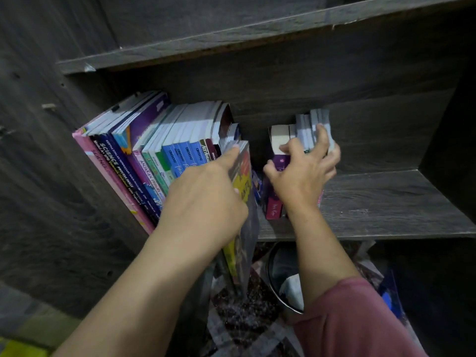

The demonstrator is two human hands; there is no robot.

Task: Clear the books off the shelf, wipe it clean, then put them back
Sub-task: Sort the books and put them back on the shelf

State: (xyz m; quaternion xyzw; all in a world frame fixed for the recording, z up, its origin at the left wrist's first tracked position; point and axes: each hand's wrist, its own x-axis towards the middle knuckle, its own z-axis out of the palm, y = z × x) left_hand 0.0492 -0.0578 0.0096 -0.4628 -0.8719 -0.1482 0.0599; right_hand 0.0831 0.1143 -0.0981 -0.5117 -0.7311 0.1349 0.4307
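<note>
Gripping dark yellow-lettered book (246,173) in left hand (206,199), half off grey wooden shelf (373,202). Clutching purple-spined paperback bunch (275,204) with right hand (301,176), fingers (323,135) spread. Can read "SCIENCE PROCESS SKILLS" on leaning navy workbook (113,157).

Dim overall, light from above; deep shadows, edges warped, slightly soft.

Under the shelf (373,202) we see 1 round dark bin (268,266) with a shiny rim and something white and crumpled (292,289) inside it. It stands on a patterned floor covering (239,318). To its right lies a blue object (389,297). At far left is a yellow patch (20,351), too blurred to identify.
</note>
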